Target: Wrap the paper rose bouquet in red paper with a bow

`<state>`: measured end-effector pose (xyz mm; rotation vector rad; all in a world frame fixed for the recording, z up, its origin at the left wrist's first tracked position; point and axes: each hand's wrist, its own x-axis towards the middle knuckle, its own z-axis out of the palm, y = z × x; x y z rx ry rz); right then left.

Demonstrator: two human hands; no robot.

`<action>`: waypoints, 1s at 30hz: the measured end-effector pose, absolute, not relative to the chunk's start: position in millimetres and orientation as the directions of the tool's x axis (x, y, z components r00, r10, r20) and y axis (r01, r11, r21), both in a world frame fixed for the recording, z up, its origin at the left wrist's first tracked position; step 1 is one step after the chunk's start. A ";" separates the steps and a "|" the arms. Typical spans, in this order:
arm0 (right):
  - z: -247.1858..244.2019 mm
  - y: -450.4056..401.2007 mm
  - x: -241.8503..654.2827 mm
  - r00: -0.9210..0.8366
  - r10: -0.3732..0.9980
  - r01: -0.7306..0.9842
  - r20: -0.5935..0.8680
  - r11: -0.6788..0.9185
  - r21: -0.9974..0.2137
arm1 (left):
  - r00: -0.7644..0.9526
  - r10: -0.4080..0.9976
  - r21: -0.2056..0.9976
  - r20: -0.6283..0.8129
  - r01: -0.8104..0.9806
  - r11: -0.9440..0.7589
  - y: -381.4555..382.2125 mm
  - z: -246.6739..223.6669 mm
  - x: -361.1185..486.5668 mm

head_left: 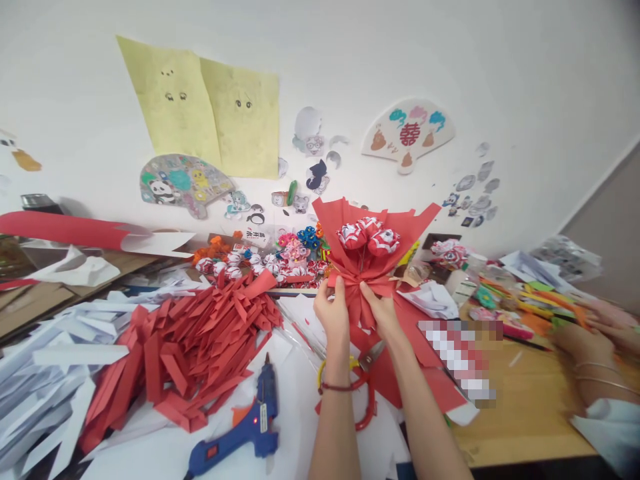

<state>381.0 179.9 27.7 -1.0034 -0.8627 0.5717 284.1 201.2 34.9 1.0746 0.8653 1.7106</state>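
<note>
A bouquet of red-and-white paper flowers point(369, 237) stands upright inside a pleated red paper wrap point(333, 230). My left hand point(332, 310) pinches the gathered paper at the wrap's waist from the left. From the right, my right hand point(379, 308) pinches the same gathered part, thumbs facing each other. Beneath my forearms lie scissors with red and yellow handles point(367, 408), partly hidden. Left of them, a blue glue gun point(250, 427) with a small red light rests on white paper.
Piles of folded red strips point(190, 347) and white strips point(55, 360) cover the left. Small craft flowers point(295, 250) line the wall. At right are a pixelated flat object point(463, 360), coloured craft pieces point(543, 303) and another person's hands point(585, 343).
</note>
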 end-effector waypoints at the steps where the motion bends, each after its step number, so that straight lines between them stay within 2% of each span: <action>1: 28.5 178.9 381.5 0.532 0.770 -0.039 0.351 0.437 -0.899 | -0.212 0.935 0.883 0.283 -0.324 -0.340 201.6 34.4 284.0; 9: 32.7 174.0 381.8 0.415 0.843 -0.089 0.343 0.413 -0.906 | -0.234 0.935 0.883 0.266 -0.329 -0.333 201.6 34.2 283.6; 30: 28.8 178.2 383.0 0.549 0.760 -0.084 0.347 0.463 -0.882 | -0.234 0.935 0.879 0.267 -0.338 -0.335 198.7 38.0 287.6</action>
